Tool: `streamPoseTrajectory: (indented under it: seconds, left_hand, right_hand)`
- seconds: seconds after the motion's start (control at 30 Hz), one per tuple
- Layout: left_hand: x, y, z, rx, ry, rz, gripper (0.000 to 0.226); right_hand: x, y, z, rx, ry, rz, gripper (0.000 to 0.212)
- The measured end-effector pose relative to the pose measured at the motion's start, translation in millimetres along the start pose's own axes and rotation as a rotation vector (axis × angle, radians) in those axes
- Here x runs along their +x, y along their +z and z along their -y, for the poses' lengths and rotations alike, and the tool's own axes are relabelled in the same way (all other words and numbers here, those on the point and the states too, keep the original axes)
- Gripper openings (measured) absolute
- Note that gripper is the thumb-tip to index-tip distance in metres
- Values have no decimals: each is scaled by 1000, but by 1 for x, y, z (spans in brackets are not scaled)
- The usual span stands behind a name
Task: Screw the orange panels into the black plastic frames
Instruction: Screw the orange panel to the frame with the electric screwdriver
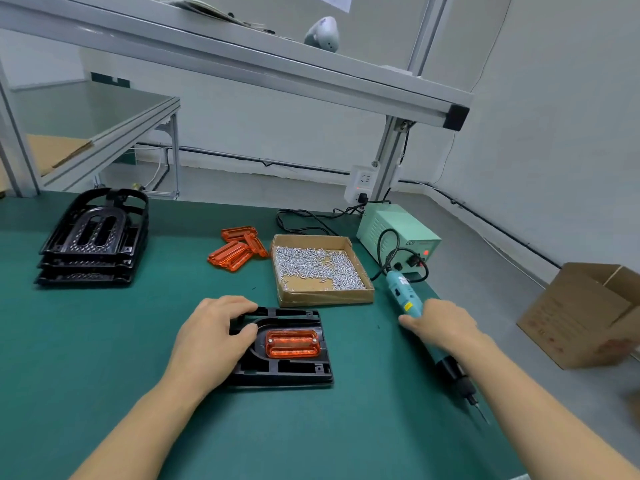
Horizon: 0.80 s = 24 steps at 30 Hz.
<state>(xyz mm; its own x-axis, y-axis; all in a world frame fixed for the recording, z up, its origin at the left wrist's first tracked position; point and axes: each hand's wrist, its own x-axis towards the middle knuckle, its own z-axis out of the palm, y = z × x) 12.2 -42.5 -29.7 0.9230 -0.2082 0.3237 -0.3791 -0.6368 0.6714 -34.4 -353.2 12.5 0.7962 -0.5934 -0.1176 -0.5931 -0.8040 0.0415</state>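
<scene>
A: Left hand (214,336)?
B: Fingers curled over the top-left edge of the black frame (287,370), gripping it. Frame lies flat on the green desk (104,341), near the front edge, about mid-width.
A: Panel?
B: One orange panel (292,344) seated in the frame's recess, a screw head visible at each end.
A: Right hand (445,325)?
B: Wrapped round the teal electric screwdriver (403,294), bit end toward the front edge, tip just above the desk near the right edge. Cable runs back to the green power box (398,237) at the back right corner.
A: Rest?
B: Open cardboard tray of screws (320,268) just behind the frame. Loose spare orange panels (237,249) to its left. Stack of black frames (93,244) toward the back left. Cardboard box (585,317) off the right edge.
</scene>
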Motion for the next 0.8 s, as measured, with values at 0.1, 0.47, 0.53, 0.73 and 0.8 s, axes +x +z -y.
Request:
streamPoseTrajectory:
  seconds: [0.1, 0.47, 0.53, 0.73, 0.8]
  left_hand:
    - [0, 0, 1, 2, -1, 3, 28]
    - [0, 0, 1, -24, -14, 11, 29]
    - [0, 0, 1, -27, -19, 16, 29]
    - [0, -2, 1, -37, -29, 36, 30]
    - [-1, -3, 1, -66, -36, 52, 31]
  right_hand:
    - [1, 0, 7, -83, -6, -37, 39]
    - [-2, -2, 7, -87, 6, -76, 62]
    - [-8, -10, 11, -106, -27, -196, 62]
    - [-34, -24, 48, 193, -501, -292, 44]
    - [-43, -21, 65, 261, -702, -209, 43]
